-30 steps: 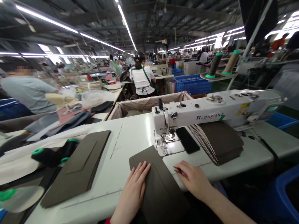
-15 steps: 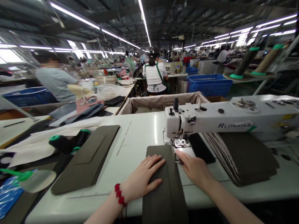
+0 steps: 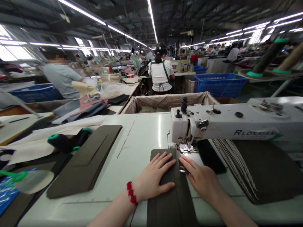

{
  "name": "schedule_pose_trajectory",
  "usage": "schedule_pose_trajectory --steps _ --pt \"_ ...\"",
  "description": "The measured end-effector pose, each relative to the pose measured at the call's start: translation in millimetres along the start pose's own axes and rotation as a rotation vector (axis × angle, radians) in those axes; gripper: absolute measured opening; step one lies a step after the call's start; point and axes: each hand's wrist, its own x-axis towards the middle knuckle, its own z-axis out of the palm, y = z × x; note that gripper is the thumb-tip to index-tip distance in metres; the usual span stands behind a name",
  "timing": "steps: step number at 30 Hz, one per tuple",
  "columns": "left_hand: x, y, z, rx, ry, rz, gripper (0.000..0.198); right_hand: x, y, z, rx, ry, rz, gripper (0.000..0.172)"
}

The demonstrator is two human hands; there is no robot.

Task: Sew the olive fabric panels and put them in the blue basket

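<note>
My left hand (image 3: 155,176) lies flat and open on a long dark olive fabric piece (image 3: 170,201), whose far end reaches close to the presser foot (image 3: 188,148) of a white sewing machine (image 3: 227,124). My right hand (image 3: 201,180) rests at the piece's right edge, just in front of the foot. Its fingers pinch a small metal tool (image 3: 183,171) against the table. A red bead bracelet (image 3: 131,192) is on my left wrist.
A fanned stack of dark pieces (image 3: 267,170) and a black phone (image 3: 209,156) lie under the machine arm. Another dark stack (image 3: 87,160) and black thread cones (image 3: 68,143) sit left. Behind the white table (image 3: 142,132) are a lined bin (image 3: 165,101) and two people (image 3: 161,75) at work.
Both hands slid the fabric piece forward toward the presser foot. My view moved closer to the machine and shifted right.
</note>
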Motion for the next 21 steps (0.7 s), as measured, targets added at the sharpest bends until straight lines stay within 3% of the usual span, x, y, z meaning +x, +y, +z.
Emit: schedule_pose_trajectory --steps 21 --pt "6.1 -7.6 0.5 -0.021 0.016 0.022 0.074 1.9 -0.4 -0.3 -0.002 0.005 0.002 0.064"
